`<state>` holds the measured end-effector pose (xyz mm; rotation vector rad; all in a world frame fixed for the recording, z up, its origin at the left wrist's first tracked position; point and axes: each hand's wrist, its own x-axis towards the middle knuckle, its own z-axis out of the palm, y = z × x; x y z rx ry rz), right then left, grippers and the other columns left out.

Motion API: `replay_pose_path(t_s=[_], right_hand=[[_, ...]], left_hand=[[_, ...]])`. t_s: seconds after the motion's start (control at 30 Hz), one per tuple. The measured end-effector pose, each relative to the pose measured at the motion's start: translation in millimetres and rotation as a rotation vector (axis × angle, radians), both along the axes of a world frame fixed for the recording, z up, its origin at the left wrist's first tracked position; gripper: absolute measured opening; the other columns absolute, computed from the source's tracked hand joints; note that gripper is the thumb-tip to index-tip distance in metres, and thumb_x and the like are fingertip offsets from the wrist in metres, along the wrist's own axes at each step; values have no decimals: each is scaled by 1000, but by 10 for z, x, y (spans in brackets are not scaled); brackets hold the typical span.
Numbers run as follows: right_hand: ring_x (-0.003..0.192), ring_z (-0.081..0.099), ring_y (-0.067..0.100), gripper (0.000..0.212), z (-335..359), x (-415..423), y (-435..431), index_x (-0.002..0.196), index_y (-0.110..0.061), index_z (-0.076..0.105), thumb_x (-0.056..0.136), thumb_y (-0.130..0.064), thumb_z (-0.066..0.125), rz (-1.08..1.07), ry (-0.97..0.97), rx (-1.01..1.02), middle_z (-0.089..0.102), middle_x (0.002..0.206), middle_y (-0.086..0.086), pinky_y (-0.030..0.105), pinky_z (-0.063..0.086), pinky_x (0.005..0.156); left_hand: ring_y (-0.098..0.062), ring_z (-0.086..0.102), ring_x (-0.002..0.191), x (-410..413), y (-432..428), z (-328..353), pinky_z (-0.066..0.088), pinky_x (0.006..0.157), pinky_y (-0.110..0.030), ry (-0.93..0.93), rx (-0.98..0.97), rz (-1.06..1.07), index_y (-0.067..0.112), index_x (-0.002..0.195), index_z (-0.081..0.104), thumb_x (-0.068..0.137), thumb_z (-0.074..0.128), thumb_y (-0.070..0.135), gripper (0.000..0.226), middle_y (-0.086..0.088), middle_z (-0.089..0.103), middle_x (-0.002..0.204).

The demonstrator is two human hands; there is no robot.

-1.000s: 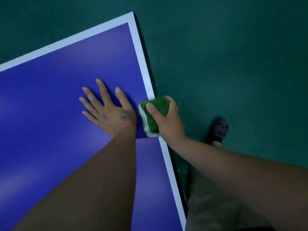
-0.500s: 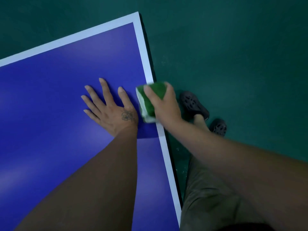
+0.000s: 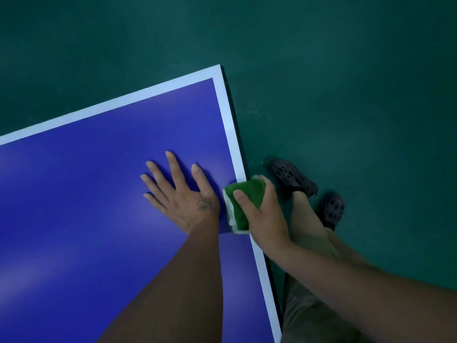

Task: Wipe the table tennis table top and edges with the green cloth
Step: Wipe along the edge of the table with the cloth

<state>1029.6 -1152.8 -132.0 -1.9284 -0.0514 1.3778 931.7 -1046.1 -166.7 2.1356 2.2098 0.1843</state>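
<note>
While gripped, green cloth lies lengthwise along table edge.

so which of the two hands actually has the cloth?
The right hand. It grips the green cloth over the white side edge of the table. The left hand lies flat on the blue top, fingers spread, holding nothing.
</note>
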Motion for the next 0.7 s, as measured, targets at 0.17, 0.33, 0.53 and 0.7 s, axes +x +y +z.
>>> replay_pose_path(t_s=[0.17, 0.33, 0.53, 0.7], right_hand=[[133, 58, 22, 96, -2, 163, 376, 157, -23, 42, 81, -77, 63, -13, -55, -4, 57, 145, 0, 50, 48, 115], [111, 68, 19, 65, -168, 735, 1404, 135, -23, 53, 91, -67, 72, -71, -126, 135, 66, 127, 0, 43, 57, 99], [109, 66, 14, 60, -136, 936, 1790, 138, -22, 51, 97, -60, 74, -85, -196, 138, 65, 126, -3, 31, 52, 93], [126, 62, 22, 66, 58, 594, 1087, 147, -26, 47, 95, -51, 78, 30, -226, 64, 62, 140, -3, 40, 51, 108]], left_hand=[[-30, 15, 167, 19, 11, 8, 11, 134, -59, 2, -10, -6, 35, 169, 35, 111, 44, 55, 62, -4, 21, 180], [-31, 16, 167, 29, 5, 45, 12, 134, -58, -1, -1, -8, 31, 168, 37, 111, 46, 50, 61, -6, 22, 179], [-29, 14, 168, 12, -3, 43, 12, 134, -57, -13, -11, -8, 33, 169, 36, 111, 45, 50, 61, -4, 21, 180], [-30, 16, 167, -5, -12, 25, 16, 132, -61, -22, 6, -15, 32, 168, 38, 111, 46, 49, 60, -5, 22, 180]])
